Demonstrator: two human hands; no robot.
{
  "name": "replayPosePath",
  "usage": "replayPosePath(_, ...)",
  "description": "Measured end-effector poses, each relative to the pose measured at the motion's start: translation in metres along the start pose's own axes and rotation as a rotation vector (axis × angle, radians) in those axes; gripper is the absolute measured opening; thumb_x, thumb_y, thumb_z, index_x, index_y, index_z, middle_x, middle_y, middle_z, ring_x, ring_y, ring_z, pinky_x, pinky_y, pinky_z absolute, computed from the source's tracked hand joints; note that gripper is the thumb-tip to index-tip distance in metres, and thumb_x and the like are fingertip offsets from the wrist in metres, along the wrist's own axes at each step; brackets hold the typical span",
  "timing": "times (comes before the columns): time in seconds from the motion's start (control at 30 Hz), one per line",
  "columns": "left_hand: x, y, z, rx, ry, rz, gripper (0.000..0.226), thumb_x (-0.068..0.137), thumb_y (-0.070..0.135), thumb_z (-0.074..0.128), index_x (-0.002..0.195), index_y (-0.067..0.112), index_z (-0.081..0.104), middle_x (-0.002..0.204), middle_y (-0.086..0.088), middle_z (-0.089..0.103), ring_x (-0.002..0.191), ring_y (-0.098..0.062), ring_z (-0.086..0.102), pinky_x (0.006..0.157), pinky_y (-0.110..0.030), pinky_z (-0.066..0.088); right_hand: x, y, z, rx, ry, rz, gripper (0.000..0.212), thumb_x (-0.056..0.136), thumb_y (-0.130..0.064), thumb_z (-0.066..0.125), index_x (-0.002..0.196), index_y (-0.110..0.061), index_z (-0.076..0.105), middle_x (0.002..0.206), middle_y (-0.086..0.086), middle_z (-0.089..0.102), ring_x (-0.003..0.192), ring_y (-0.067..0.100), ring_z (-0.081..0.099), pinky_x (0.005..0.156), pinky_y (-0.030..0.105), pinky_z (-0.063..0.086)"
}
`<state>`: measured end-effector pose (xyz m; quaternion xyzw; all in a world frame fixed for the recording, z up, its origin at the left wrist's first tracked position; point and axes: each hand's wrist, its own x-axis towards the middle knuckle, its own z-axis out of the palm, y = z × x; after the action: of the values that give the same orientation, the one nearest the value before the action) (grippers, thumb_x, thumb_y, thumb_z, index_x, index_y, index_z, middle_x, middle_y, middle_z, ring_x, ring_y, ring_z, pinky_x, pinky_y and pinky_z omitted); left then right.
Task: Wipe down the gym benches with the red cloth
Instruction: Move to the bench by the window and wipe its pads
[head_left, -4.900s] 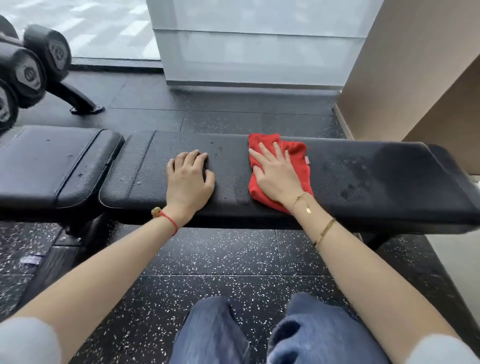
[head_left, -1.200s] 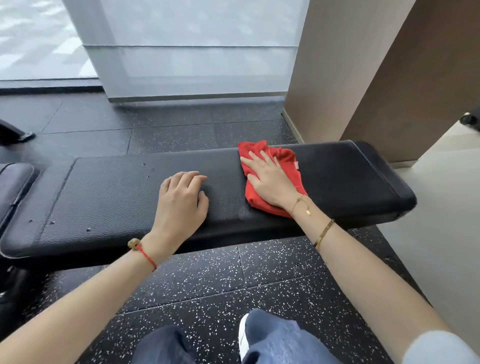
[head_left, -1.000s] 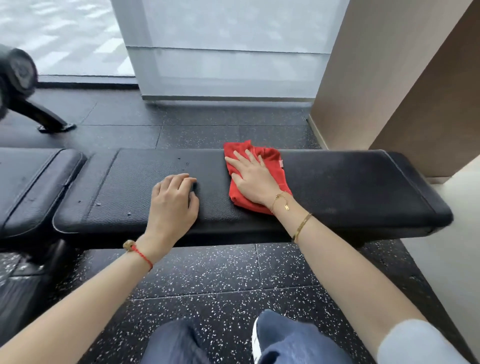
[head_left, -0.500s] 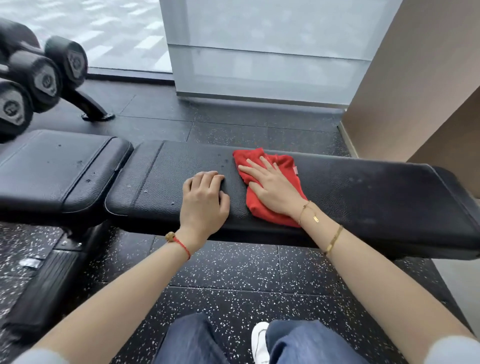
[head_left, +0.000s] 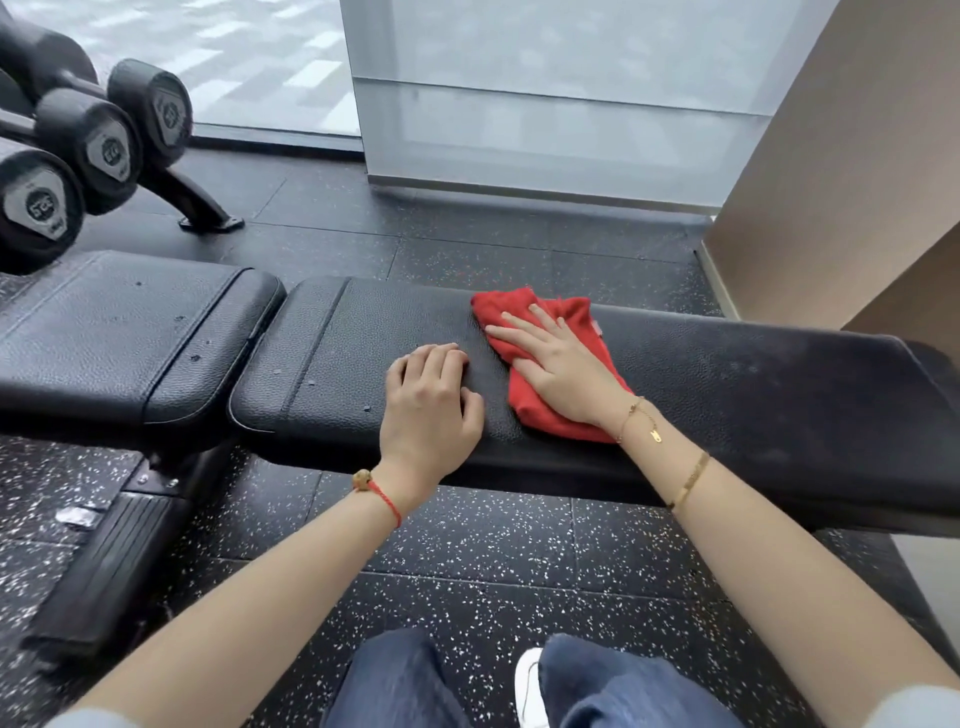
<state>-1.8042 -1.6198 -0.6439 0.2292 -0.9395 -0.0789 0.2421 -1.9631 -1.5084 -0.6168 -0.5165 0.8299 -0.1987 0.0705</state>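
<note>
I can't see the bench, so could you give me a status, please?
Right hand flat on cloth. Left hand rests on bench. Nothing blocking.

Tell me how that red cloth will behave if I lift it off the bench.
The red cloth would probably droop: it lies crumpled under the flat right hand. It looks light and thin. On the grained bench pad it should slide, not roll.

The end caps of the dumbbells carry grey badges with printed characters, too blurred to read. A small tag on the red cloth shows no legible text.
</note>
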Motion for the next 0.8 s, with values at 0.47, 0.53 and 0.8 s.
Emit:
replayPosePath(0.47,-0.002,0.000,0.001,-0.008,-0.001,0.003,0.035,0.083,0.028,0.044,0.113,0.015,0.059,0.126,-0.002,0.060,0.122,-0.026,0.050,0.107,-0.042,0.033,-0.064,-0.006,0.008,-0.068,0.107,0.112,0.051,0.097,-0.024,0.044,0.146,-0.036,0.037,0.159,-0.011,0.025,0.150,0.020,0.006,0.122,0.041,-0.001)
replayPosePath(0.53,-0.002,-0.001,0.001,-0.010,-0.001,0.008,0.036,0.084,0.029,0.044,0.113,0.015,0.059,0.126,-0.002,0.060,0.122,-0.025,0.050,0.107,-0.041,0.034,-0.079,0.007,0.002,-0.060,0.142,0.166,0.049,0.097,-0.024,0.044,0.145,-0.035,0.039,0.158,-0.010,0.027,0.150,0.021,0.007,0.122,0.042,0.001)
replayPosePath(0.8,-0.003,0.002,0.001,0.012,-0.009,0.009,0.038,0.083,0.029,0.038,0.113,0.015,0.057,0.125,-0.003,0.060,0.120,-0.026,0.050,0.107,-0.042,0.035,-0.028,0.008,-0.012,-0.154,0.153,0.428,0.051,0.098,-0.026,0.037,0.149,-0.030,0.033,0.161,-0.004,0.019,0.150,0.027,0.005,0.122,0.047,-0.001)
